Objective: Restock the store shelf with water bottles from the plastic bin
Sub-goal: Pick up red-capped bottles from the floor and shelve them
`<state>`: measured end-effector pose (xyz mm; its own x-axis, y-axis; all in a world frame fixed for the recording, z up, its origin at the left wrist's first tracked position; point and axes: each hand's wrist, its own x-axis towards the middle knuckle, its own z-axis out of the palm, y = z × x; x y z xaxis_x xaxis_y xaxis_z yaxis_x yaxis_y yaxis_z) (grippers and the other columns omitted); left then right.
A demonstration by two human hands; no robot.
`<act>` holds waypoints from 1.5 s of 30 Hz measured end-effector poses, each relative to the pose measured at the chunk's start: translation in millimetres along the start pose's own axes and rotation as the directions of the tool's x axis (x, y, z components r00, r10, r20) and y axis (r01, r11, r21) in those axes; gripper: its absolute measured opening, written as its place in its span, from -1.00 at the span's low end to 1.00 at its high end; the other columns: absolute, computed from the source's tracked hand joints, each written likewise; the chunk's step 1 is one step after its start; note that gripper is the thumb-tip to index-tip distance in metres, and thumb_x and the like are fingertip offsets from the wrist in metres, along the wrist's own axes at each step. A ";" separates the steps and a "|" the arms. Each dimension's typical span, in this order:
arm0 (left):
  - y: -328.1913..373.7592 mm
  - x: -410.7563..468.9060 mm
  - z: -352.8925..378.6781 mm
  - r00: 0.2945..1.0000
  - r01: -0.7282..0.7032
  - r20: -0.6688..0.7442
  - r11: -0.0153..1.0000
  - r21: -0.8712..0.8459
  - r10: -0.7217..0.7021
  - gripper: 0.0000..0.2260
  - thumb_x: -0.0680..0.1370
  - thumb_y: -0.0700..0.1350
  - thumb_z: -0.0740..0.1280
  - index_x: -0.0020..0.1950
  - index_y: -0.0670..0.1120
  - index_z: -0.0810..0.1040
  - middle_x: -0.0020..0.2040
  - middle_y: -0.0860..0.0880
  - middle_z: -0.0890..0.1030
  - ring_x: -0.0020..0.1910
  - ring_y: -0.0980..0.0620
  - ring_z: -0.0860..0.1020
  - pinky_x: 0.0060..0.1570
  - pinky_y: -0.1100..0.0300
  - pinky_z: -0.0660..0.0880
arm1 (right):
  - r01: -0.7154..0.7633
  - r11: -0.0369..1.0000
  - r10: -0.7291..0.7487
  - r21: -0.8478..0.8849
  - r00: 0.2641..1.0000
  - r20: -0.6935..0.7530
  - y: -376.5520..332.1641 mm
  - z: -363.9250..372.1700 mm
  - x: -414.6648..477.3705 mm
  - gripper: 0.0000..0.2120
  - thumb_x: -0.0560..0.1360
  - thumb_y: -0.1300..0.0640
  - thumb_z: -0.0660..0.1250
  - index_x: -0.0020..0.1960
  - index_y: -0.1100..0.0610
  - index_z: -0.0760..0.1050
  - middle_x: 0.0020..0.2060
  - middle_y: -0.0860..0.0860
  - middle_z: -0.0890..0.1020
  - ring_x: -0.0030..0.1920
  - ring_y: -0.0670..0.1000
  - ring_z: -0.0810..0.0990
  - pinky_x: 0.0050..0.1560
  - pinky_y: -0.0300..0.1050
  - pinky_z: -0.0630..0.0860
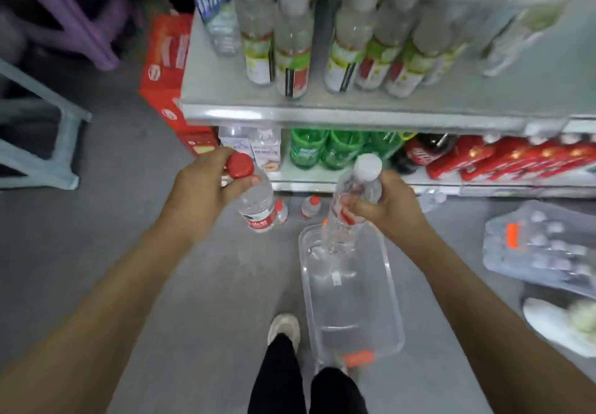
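Over the grey floor (129, 252) in front of the store shelf (322, 113), both hands are up, each with a bottle. The left hand (203, 184) has its fingers and thumb curled round the neck of a red-capped water bottle (256, 200), just under the cap, and the bottle hangs tilted. The right hand (387, 204) grips a white-capped water bottle (358, 187) round its middle. That bottle's base hangs over the far end of the clear plastic bin (396, 304), which lies on the floor beside the person's feet; I cannot tell whether the two touch.

On the shelf above the hands stand rows of clear bottles with green and red labels (293, 58). The lower shelf holds green bottles (309, 149) and red packs (516, 158). Two small red-capped bottles (311, 207) stand on the floor between the hands, near the foot of the shelf. A wrapped pack of bottles (541, 245) lies on the floor to the right.
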<state>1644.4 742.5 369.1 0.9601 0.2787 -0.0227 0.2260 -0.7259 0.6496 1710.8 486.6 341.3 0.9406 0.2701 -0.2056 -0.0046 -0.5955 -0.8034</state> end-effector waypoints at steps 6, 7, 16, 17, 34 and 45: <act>150.1 18.8 -140.5 0.973 -0.228 -0.021 0.969 0.095 0.231 -0.64 0.43 0.04 0.39 0.08 -0.19 0.52 -0.15 -0.08 0.50 -0.14 -0.11 0.49 -0.22 0.23 0.19 | 0.103 0.991 -0.093 0.084 0.989 -0.114 -142.0 -124.6 -31.3 -0.62 0.31 0.13 0.54 0.06 -0.02 0.50 -0.08 0.00 0.64 -0.06 0.01 0.60 0.04 -0.07 0.54; 173.6 21.1 -160.6 0.966 -0.249 -0.047 0.963 0.101 0.255 -0.64 0.44 0.04 0.38 0.08 -0.19 0.52 -0.16 -0.06 0.48 -0.18 -0.06 0.45 -0.25 0.23 0.16 | 0.140 0.986 -0.126 0.090 0.982 -0.144 -161.7 -145.6 -35.9 -0.64 0.32 0.11 0.53 0.06 -0.02 0.50 -0.07 0.00 0.65 -0.05 0.02 0.62 0.05 -0.05 0.55; 349.5 2.8 -276.0 0.848 -0.472 -0.241 0.879 0.059 0.472 -0.73 0.51 0.06 0.29 0.00 -0.15 0.43 -0.24 -0.03 0.46 -0.21 -0.06 0.42 -0.29 0.11 0.29 | 0.366 0.930 -0.345 0.021 0.894 -0.285 -288.8 -294.4 -97.6 -0.65 0.37 -0.04 0.46 0.09 0.07 0.52 -0.10 -0.07 0.63 -0.20 -0.22 0.54 -0.22 -0.39 0.42; 365.0 -2.7 -282.9 0.826 -0.500 -0.272 0.865 0.050 0.493 -0.72 0.51 0.06 0.28 0.00 -0.15 0.43 -0.22 -0.03 0.48 -0.21 -0.06 0.44 -0.29 0.18 0.32 | 0.394 0.919 -0.373 0.012 0.878 -0.299 -297.3 -308.6 -104.3 -0.52 0.34 -0.14 0.45 0.15 0.09 0.51 -0.01 -0.03 0.63 -0.10 -0.12 0.57 -0.13 -0.34 0.46; 546.3 -101.7 -366.2 0.639 -0.570 -0.539 0.808 0.148 0.549 -0.77 0.55 0.09 0.19 -0.15 -0.06 0.41 -0.24 -0.01 0.48 -0.26 0.01 0.46 -0.31 0.24 0.35 | 0.687 0.710 -0.688 -0.157 0.627 -0.366 -403.4 -467.8 -180.1 -0.39 0.43 -0.25 0.27 0.29 0.17 0.41 0.08 0.05 0.59 0.02 0.03 0.54 -0.07 -0.12 0.42; 554.4 -87.8 -457.0 0.646 -0.539 -0.561 0.830 0.145 0.518 -0.82 0.58 0.09 0.14 -0.16 0.06 0.40 -0.18 0.04 0.53 -0.17 0.09 0.50 -0.29 0.30 0.37 | 0.779 0.582 -0.795 -0.233 0.485 -0.365 -496.0 -476.3 -167.9 -0.19 0.42 -0.32 0.20 0.43 0.26 0.25 0.32 0.16 0.46 0.26 0.11 0.48 0.25 -0.02 0.38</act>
<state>1610.3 603.0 1078.6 0.6445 0.1570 0.7483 -0.3062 -0.8438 0.4407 1716.9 376.2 1040.5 0.5836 0.3283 0.7427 0.8091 -0.3129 -0.4975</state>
